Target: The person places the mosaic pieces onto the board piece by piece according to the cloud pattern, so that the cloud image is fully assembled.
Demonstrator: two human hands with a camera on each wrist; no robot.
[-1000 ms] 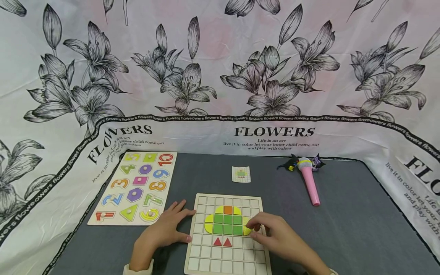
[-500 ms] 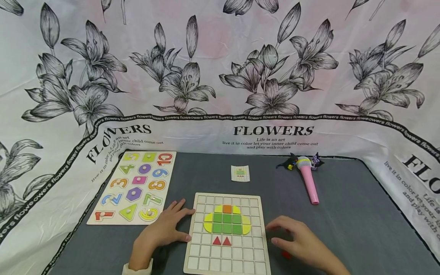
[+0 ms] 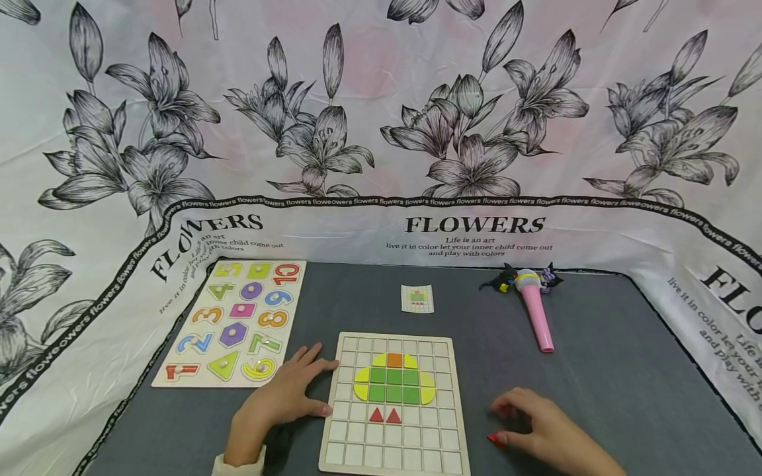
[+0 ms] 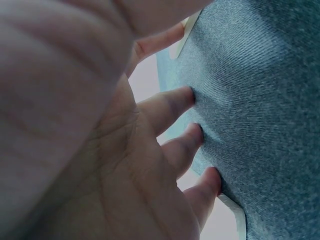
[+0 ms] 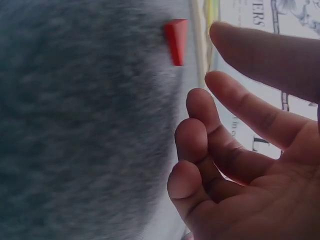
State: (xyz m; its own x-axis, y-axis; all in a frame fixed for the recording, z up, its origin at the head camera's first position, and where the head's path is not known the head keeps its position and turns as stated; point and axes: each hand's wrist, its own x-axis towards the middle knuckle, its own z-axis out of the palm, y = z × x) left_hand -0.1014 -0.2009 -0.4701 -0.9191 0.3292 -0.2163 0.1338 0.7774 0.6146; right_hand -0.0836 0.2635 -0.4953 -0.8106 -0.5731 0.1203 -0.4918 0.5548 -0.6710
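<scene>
A wooden grid board [image 3: 389, 456] lies on the dark cloth, bearing green squares [image 3: 394, 377], yellow rounded pieces [image 3: 427, 395], one orange square [image 3: 395, 360] and two red triangles [image 3: 376, 416]. At its left edge rests my left hand [image 3: 282, 396], thumb and index finger touching the board and the other fingers spread. To the right of the board, my right hand [image 3: 542, 423] hovers over a loose red triangle [image 3: 493, 439]. The right wrist view shows that triangle [image 5: 176, 41] on the cloth, apart from the fingertips [image 5: 199, 102]; thumb and index finger are parted, holding nothing.
A number-and-shape puzzle board [image 3: 238, 324] lies at the left. Behind the grid board is a small pattern card [image 3: 418, 299]. A pink toy microphone [image 3: 537, 317] lies back right, beside small dark figures [image 3: 505, 281]. Floral fabric [image 3: 381, 132] hangs behind the table.
My right hand has left the yellow piece at the board's right side and moved right and nearer, over to the loose red triangle. The left hand stays put.
</scene>
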